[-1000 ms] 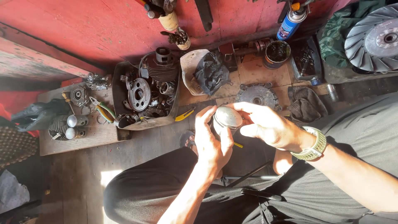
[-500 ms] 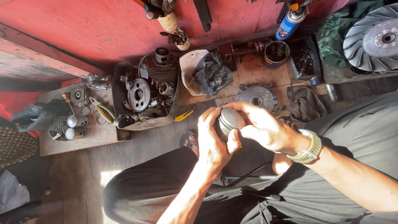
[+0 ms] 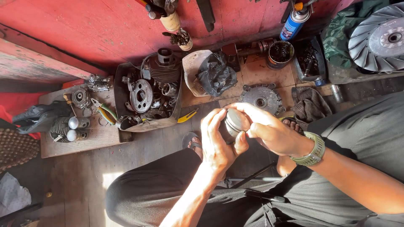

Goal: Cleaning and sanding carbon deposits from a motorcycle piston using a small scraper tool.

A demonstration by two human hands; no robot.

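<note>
Here, both hands — left (image 3: 219, 145), right (image 3: 269, 132) — clasp a smooth, round metal piston (image 3: 234, 123).

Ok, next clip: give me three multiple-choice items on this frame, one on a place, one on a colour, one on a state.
1. Where does the spray can stand?
A. at the top right, against the red wall
B. in the tray of engine parts
C. on the person's lap

2. What colour is the wrist watch?
A. red
B. olive green
C. white

3. How is the round metal part held?
A. lying loose on the floor
B. in the left hand alone
C. between both hands, the right hand closed over it

Answers:
1 A, the blue can leans at the wall near the dark tin.
2 B, the strap on the right wrist is green.
3 C, fingers of both hands wrap the part.
</note>
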